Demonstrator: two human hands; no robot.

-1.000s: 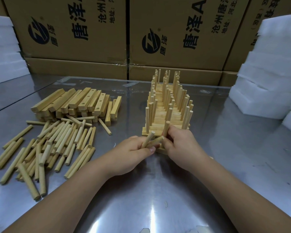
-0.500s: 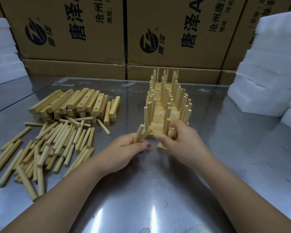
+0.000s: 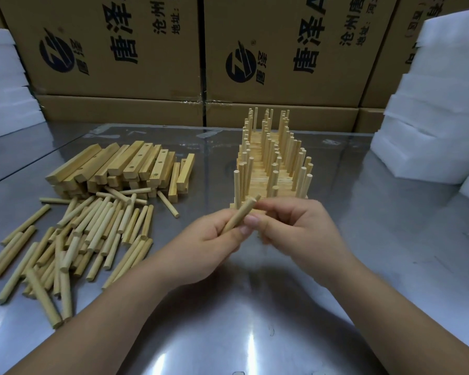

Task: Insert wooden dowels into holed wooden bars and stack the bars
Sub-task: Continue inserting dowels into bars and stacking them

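My left hand point(image 3: 211, 242) is closed around two wooden dowels point(image 3: 238, 216) that point up and to the right. My right hand point(image 3: 298, 228) meets it from the right, thumb and forefinger pinched on the dowels' upper part. Both hands hover just in front of the stack of holed bars point(image 3: 266, 182), which bristles with upright dowels point(image 3: 271, 158). The stack's near edge is partly hidden behind my fingers. Loose dowels point(image 3: 92, 234) lie in a heap at the left. Behind them is a pile of bare holed bars point(image 3: 125, 163).
The work surface is a shiny metal table point(image 3: 255, 320). Printed cardboard boxes point(image 3: 119, 50) form a wall along its far edge. White foam blocks point(image 3: 431, 131) are stacked at the right, and more white foam blocks point(image 3: 6, 85) at the far left.
My right hand has come off the stack's near bar and now pinches the dowels in my left hand. Both hands have risen slightly and drawn back from the stack.
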